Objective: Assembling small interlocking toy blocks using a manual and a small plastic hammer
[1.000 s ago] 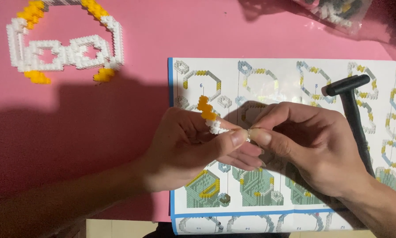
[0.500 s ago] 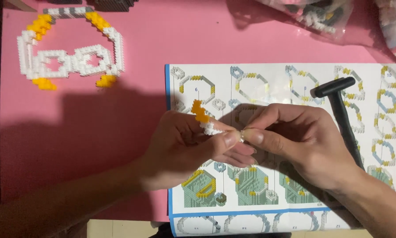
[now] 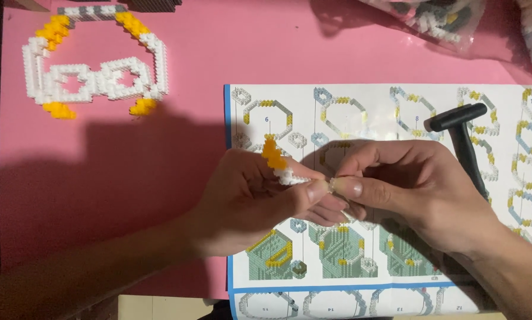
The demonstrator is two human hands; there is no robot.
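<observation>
My left hand pinches a small strip of white and orange micro bricks between thumb and fingers. My right hand meets it thumb to thumb and pinches the strip's white end; what sits between those fingertips is too small to make out. Both hands hover over a printed instruction sheet showing ring-shaped brick layers and grey-green stacked builds. A black hammer-shaped tool lies on the sheet just beyond my right hand.
A flat white, orange and grey brick assembly lies at the upper left on the pink tabletop. A clear bag of loose bricks sits at the top right edge. A dark strip runs along the left border.
The view has drifted so everything sits a little lower and more to the left in the frame. Both hands stay pinched together on the small strip, with only slight finger shifts.
</observation>
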